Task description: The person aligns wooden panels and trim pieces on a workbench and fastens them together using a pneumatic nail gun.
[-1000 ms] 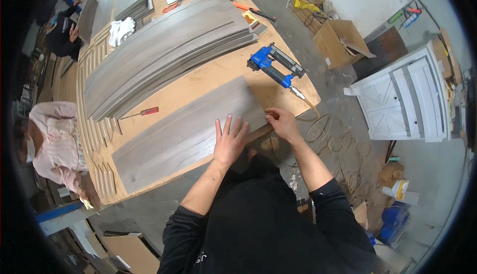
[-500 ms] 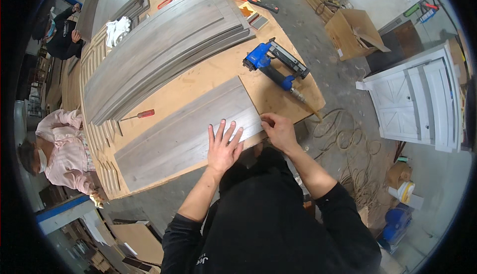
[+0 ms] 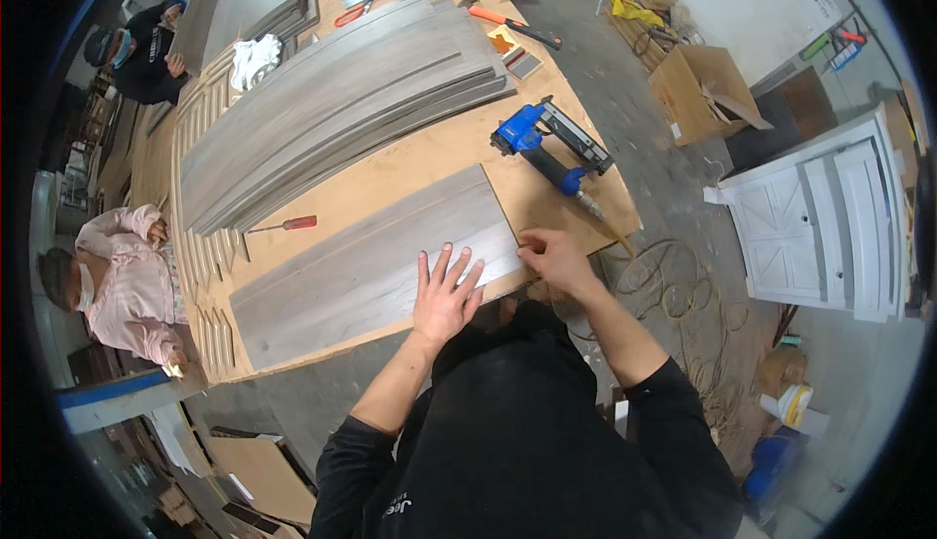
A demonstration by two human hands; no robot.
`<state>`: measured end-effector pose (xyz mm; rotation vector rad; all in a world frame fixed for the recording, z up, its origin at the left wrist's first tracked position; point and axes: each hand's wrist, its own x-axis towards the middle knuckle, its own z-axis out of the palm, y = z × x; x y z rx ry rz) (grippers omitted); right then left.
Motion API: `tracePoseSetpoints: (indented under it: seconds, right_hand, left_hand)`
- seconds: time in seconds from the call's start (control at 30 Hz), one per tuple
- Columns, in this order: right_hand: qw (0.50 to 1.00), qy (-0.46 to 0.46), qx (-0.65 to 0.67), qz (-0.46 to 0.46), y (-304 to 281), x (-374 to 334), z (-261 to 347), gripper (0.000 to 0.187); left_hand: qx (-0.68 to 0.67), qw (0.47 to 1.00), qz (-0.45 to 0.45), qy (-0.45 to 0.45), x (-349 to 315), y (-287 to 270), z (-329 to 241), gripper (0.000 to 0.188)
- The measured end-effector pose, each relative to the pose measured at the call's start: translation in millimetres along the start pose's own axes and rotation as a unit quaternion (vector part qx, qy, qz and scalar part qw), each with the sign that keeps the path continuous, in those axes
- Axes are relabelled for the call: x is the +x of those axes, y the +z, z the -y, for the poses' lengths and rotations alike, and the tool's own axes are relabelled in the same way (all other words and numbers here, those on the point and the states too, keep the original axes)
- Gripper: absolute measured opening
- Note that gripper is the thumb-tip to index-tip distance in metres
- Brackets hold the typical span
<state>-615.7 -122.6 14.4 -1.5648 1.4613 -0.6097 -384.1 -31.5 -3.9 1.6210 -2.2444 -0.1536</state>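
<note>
A grey wood-grain panel lies flat along the near edge of the workbench. My left hand rests palm down on it near its right end, open with the fingers spread. At the panel's right edge, my right hand is closed, thumb and fingertips pinched together; what lies between them, if anything, is hidden. Just beyond that hand, a blue and black nail gun rests on the bench with its air hose attached. A screwdriver with a red handle lies between the panel and a stack of similar grey panels.
An orange-handled hammer, red-handled scissors and a white cloth lie farther back. Wooden strips line the left bench edge, where two people work. On the right floor are coiled hose, a cardboard box and a white cabinet.
The view has shifted slightly, so the bench sits a little lower and to the right. My hands keep nearly the same places on the panel. The pink-sleeved person's arms have moved.
</note>
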Motion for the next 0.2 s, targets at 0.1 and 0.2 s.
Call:
tracePoseSetpoints:
  seconds: [0.1, 0.2]
  right_hand:
    - [0.992, -0.019, -0.107, -0.07, -20.4, 42.7, 8.3, 0.037]
    - [0.953, -0.046, -0.295, -0.057, -31.6, 88.2, 28.1, 0.056]
  left_hand:
    - [-0.007, 1.0, -0.003, -0.007, -0.9, 0.8, -0.2, 0.047]
    - [-0.003, 1.0, -0.01, -0.004, -7.8, 2.5, -0.6, 0.048]
